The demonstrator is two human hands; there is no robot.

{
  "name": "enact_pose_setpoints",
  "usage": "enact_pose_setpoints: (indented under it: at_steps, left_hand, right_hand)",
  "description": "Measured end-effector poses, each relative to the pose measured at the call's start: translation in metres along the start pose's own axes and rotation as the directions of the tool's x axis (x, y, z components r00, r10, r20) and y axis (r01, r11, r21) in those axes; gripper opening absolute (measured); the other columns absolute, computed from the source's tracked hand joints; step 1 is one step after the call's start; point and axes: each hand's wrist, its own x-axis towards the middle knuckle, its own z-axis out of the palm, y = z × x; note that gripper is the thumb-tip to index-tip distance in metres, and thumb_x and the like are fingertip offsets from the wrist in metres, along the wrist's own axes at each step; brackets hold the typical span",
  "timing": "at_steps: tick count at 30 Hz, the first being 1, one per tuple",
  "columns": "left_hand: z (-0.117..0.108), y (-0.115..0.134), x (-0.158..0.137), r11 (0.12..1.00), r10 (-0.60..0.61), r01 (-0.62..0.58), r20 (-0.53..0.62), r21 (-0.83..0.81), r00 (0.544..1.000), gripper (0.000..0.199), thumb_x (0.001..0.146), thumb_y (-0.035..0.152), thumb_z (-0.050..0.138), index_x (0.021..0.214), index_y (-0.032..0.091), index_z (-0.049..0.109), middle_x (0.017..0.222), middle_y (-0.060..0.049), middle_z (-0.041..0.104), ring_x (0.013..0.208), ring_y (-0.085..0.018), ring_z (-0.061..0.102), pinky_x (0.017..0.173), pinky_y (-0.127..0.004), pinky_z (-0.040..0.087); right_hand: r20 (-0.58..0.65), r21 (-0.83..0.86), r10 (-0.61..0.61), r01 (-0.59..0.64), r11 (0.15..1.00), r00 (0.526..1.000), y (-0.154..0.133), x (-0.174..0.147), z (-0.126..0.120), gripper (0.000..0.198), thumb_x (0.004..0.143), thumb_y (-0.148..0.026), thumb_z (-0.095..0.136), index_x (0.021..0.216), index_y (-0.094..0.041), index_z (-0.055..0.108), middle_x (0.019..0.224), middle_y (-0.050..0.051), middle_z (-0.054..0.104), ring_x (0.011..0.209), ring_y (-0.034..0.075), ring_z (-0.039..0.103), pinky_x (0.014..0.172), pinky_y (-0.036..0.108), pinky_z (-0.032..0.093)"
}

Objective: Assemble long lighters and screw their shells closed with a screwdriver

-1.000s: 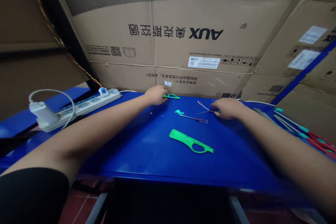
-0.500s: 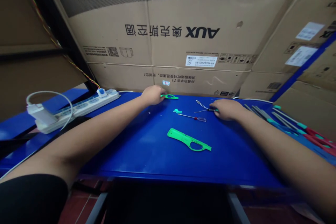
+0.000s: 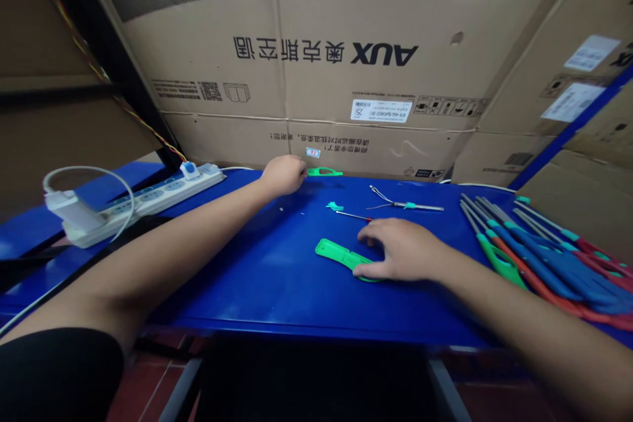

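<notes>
My left hand (image 3: 283, 175) is closed at the far side of the table, its fingers round the left end of a green lighter handle half (image 3: 326, 172), which they hide. My right hand (image 3: 403, 249) is open, thumb and fingers apart, over the right end of a second green lighter handle half (image 3: 337, 252); whether it touches is unclear. Its fingers cover the handle of a screwdriver (image 3: 352, 215). Behind lies a lighter's metal tube (image 3: 426, 208) with thin wires. A small teal plastic piece (image 3: 335, 206) lies left of the screwdriver tip.
Several long-reach lighters (image 3: 539, 257) with blue, orange, green and red handles are piled at the right. A white power strip (image 3: 148, 201) with plugs and cables runs along the left. A cardboard wall (image 3: 316, 6) closes off the back of the blue table (image 3: 247, 290).
My right hand has let go of the lighter tube and come nearer, over the closer green handle half. My left hand stays at the far handle half, which has shifted slightly right and away.
</notes>
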Motion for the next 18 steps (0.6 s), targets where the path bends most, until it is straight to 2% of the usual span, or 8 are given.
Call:
enact_pose_setpoints:
  at_steps: [2,4,6,8,11,13,15,18]
  left_hand:
    - [-0.021,0.01,-0.019,1.0,0.031,-0.031,-0.033,-0.003,0.999,0.025,0.089,0.025,0.047,0.095,0.019,0.071,0.099,-0.008,0.071,0.096,-0.024,0.066,0.075,-0.03,0.046]
    - [-0.041,0.021,-0.043,0.995,0.095,-0.097,-0.104,-0.015,0.99,0.024,0.09,0.027,0.047,0.093,0.02,0.069,0.093,-0.006,0.071,0.092,-0.023,0.065,0.073,-0.031,0.046]
    - [-0.056,0.034,-0.068,0.968,0.231,-0.238,-0.097,-0.08,0.968,0.019,0.087,0.025,0.051,0.088,0.02,0.069,0.087,-0.004,0.07,0.084,-0.02,0.065,0.071,-0.03,0.046]
    - [-0.063,0.046,-0.088,0.911,0.369,-0.375,-0.067,-0.17,0.927,0.015,0.083,0.022,0.054,0.087,0.021,0.069,0.085,-0.002,0.069,0.078,-0.017,0.063,0.067,-0.028,0.046]
    - [-0.058,0.061,-0.107,0.872,0.456,-0.461,-0.071,-0.166,0.887,0.013,0.081,0.02,0.055,0.076,0.02,0.067,0.076,-0.002,0.065,0.071,-0.017,0.061,0.065,-0.03,0.046]
    - [-0.049,0.067,-0.113,0.848,0.485,-0.486,-0.058,-0.213,0.872,0.012,0.079,0.018,0.056,0.074,0.02,0.066,0.074,-0.002,0.064,0.068,-0.016,0.06,0.063,-0.03,0.046]
    - [-0.04,0.071,-0.115,0.817,0.517,-0.501,-0.023,-0.287,0.856,0.01,0.076,0.017,0.058,0.075,0.021,0.067,0.073,-0.001,0.065,0.066,-0.015,0.06,0.061,-0.029,0.046]
    - [-0.031,0.075,-0.118,0.74,0.601,-0.542,0.032,-0.398,0.798,0.008,0.074,0.017,0.063,0.076,0.022,0.069,0.074,0.001,0.068,0.066,-0.014,0.062,0.06,-0.028,0.047]
  right_hand:
    - [-0.007,0.013,-0.006,0.006,1.0,1.0,-0.015,-0.004,0.009,0.044,0.074,-0.059,0.067,0.099,-0.022,0.072,0.097,0.007,0.074,0.081,0.024,0.065,0.064,0.032,0.044]
    - [0.001,0.018,0.0,0.0,1.0,1.0,-0.018,-0.004,0.012,0.029,0.077,-0.046,0.066,0.093,-0.023,0.073,0.094,0.006,0.074,0.08,0.023,0.065,0.063,0.031,0.043]
    - [0.022,0.024,0.04,-0.041,0.999,0.999,-0.008,0.002,0.005,0.021,0.079,-0.038,0.063,0.09,-0.024,0.074,0.09,0.004,0.075,0.078,0.021,0.066,0.063,0.03,0.043]
    - [0.005,0.008,0.126,-0.126,0.992,0.992,0.014,0.013,-0.01,0.022,0.082,-0.032,0.057,0.09,-0.024,0.076,0.086,0.005,0.076,0.073,0.021,0.066,0.062,0.03,0.043]
    - [-0.056,-0.019,0.248,-0.25,0.968,0.967,0.055,0.038,-0.037,0.026,0.086,-0.03,0.054,0.097,-0.02,0.076,0.1,0.01,0.077,0.085,0.024,0.067,0.068,0.032,0.046]
    - [-0.025,0.003,0.262,-0.262,0.965,0.965,0.078,0.059,-0.049,0.029,0.092,-0.031,0.049,0.096,-0.02,0.075,0.1,0.007,0.077,0.086,0.021,0.068,0.07,0.029,0.048]
    - [0.016,0.024,0.241,-0.241,0.97,0.97,0.09,0.081,-0.052,0.032,0.097,-0.033,0.045,0.096,-0.02,0.074,0.096,0.005,0.077,0.086,0.019,0.069,0.072,0.027,0.05]
    - [0.076,0.029,0.191,-0.194,0.981,0.979,0.094,0.115,-0.043,0.027,0.099,-0.036,0.051,0.102,-0.018,0.071,0.103,0.005,0.074,0.091,0.018,0.068,0.083,0.031,0.053]
